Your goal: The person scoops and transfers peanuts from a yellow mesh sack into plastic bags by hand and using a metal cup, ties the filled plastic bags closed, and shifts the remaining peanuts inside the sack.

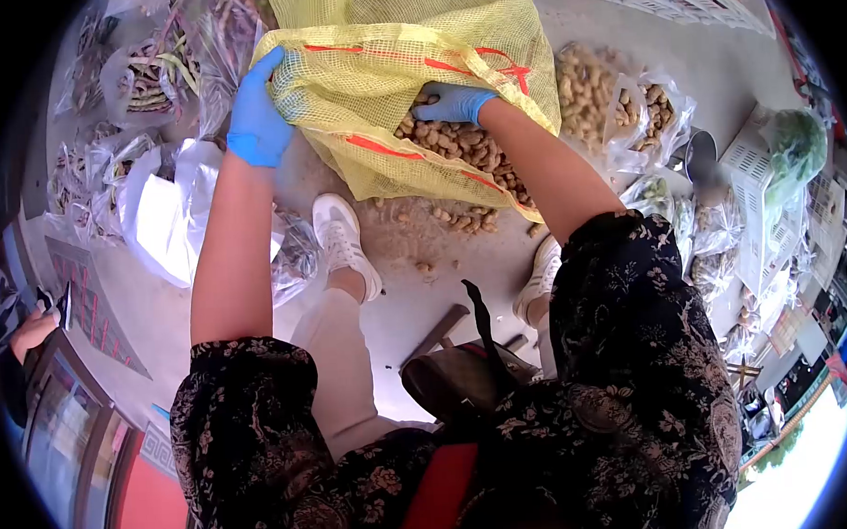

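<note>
A yellow mesh sack (369,106) with red stripes lies with its mouth toward me, holding many unshelled peanuts (471,151). My left hand (259,116), in a blue glove, is closed on the left side of the sack's rim, with the mesh bunched beside its fingers. Inside the mouth, my right hand (456,103), also gloved in blue, rests over the heap. Its thumb and fingers curl around a few peanuts, and some fingertips are partly hidden.
Loose peanuts (469,219) lie on the floor before the sack; a blurred pile (581,92) and a clear bag of peanuts (658,112) sit right. Bagged beans (160,77) and a white plastic bag (171,214) stand left. Crates (756,188) line the right. Another person's hand (35,331) shows far left.
</note>
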The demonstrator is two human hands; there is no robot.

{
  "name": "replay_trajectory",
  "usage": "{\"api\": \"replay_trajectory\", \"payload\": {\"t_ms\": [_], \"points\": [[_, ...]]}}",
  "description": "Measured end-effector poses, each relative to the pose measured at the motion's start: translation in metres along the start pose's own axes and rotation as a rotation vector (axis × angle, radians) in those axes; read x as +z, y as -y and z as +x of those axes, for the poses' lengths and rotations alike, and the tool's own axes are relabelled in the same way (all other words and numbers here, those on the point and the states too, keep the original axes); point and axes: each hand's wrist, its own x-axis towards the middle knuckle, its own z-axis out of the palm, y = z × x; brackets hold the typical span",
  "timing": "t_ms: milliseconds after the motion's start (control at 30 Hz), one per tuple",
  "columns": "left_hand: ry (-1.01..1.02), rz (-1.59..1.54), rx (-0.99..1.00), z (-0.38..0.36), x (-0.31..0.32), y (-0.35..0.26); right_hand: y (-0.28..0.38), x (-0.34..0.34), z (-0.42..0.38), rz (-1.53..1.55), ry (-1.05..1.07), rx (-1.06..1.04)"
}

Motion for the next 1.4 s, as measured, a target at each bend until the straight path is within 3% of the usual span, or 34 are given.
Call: {"api": "replay_trajectory", "payload": {"t_ms": [67, 133, 167, 233, 267, 333, 367, 400, 433, 467, 500, 567, 600, 633, 667, 733, 767, 900, 933, 1033, 1067, 1133, 1167, 1200, 1267, 1400], "points": [[-0.197, 0.216, 0.072, 0.010, -0.004, 0.011, -0.012, 0.013, -0.035, -0.132, 0.073, 0.035], [-0.339, 1.007, 0.339, 0.025, -0.024, 0.027, -0.037, 0.021, -0.050, -0.061, 0.149, -0.048], [-0.388, 1.407, 0.489, 0.011, -0.002, 0.030, -0.036, 0.016, -0.073, 0.151, 0.020, -0.064], [-0.263, 1.832, 1.283, -0.046, 0.076, 0.042, -0.055, 0.009, -0.090, 0.412, -0.166, -0.061], [-0.013, 1.791, 1.547, -0.062, 0.108, 0.053, -0.072, 0.010, -0.088, 0.484, -0.267, -0.006], [0.723, 1.502, 0.829, -0.069, 0.135, 0.106, -0.097, 0.008, -0.089, 0.482, -0.450, 0.058], [0.792, 1.579, 0.278, -0.073, 0.149, 0.127, -0.117, 0.011, -0.081, 0.362, -0.534, 0.066], [0.734, 1.585, 0.219, -0.058, 0.132, 0.169, -0.122, 0.015, -0.082, 0.221, -0.579, 0.076], [0.558, 1.664, -0.072, -0.041, 0.118, 0.192, -0.123, 0.017, -0.083, 0.081, -0.621, 0.088], [0.314, 1.666, -0.386, -0.018, 0.098, 0.207, -0.099, 0.007, -0.097, 0.043, -0.464, 0.227], [0.112, 1.675, -0.514, 0.003, 0.072, 0.217, -0.101, 0.012, -0.092, 0.109, -0.357, 0.280], [-0.131, 1.343, -0.581, 0.009, 0.028, 0.217, -0.095, 0.018, -0.095, 0.167, -0.224, 0.371], [-0.198, 1.190, -0.644, 0.005, 0.022, 0.212, -0.101, 0.022, -0.097, 0.258, -0.260, 0.201], [-0.262, 1.034, -0.702, 0.003, 0.019, 0.209, -0.102, 0.024, -0.101, 0.417, -0.185, 0.232], [-0.226, 0.825, -0.546, 0.000, 0.010, 0.222, -0.093, 0.027, -0.109, 0.503, -0.226, 0.240], [-0.305, 0.677, -0.576, 0.001, 0.009, 0.236, -0.076, 0.040, -0.109, 0.676, -0.346, 0.191], [-0.347, 0.602, -0.591, -0.006, 0.023, 0.238, -0.066, 0.038, -0.104, 0.611, -0.388, 0.147], [-0.503, 0.413, -0.505, 0.005, 0.026, 0.254, -0.052, 0.076, -0.085, 1.127, -0.408, 0.156], [-0.405, 0.458, -0.375, 0.010, 0.013, 0.259, -0.046, 0.083, -0.082, 1.226, -0.412, 0.155], [-0.138, 0.055, -0.452, 0.017, 0.006, 0.274, -0.035, 0.100, -0.082, 0.698, -0.690, 0.218], [-0.227, 0.115, -0.454, 0.006, 0.020, 0.265, -0.036, 0.106, -0.082, 0.775, -0.642, 0.218], [-0.163, -0.053, -0.388, -0.006, 0.038, 0.269, -0.037, 0.103, -0.092, 0.881, -0.574, 0.229], [-0.226, 0.085, -0.363, 0.000, 0.020, 0.288, -0.036, 0.100, -0.103, 0.920, -0.543, 0.248], [-0.260, -0.069, -0.390, -0.025, 0.043, 0.283, -0.032, 0.100, -0.116, 0.902, -0.549, 0.244], [-0.283, -0.081, -0.329, -0.042, 0.066, 0.286, -0.030, 0.095, -0.139, 0.864, -0.562, 0.238], [-0.248, -0.071, -0.207, -0.059, 0.113, 0.320, -0.054, 0.065, -0.205, 0.869, -0.850, 0.076]]}}
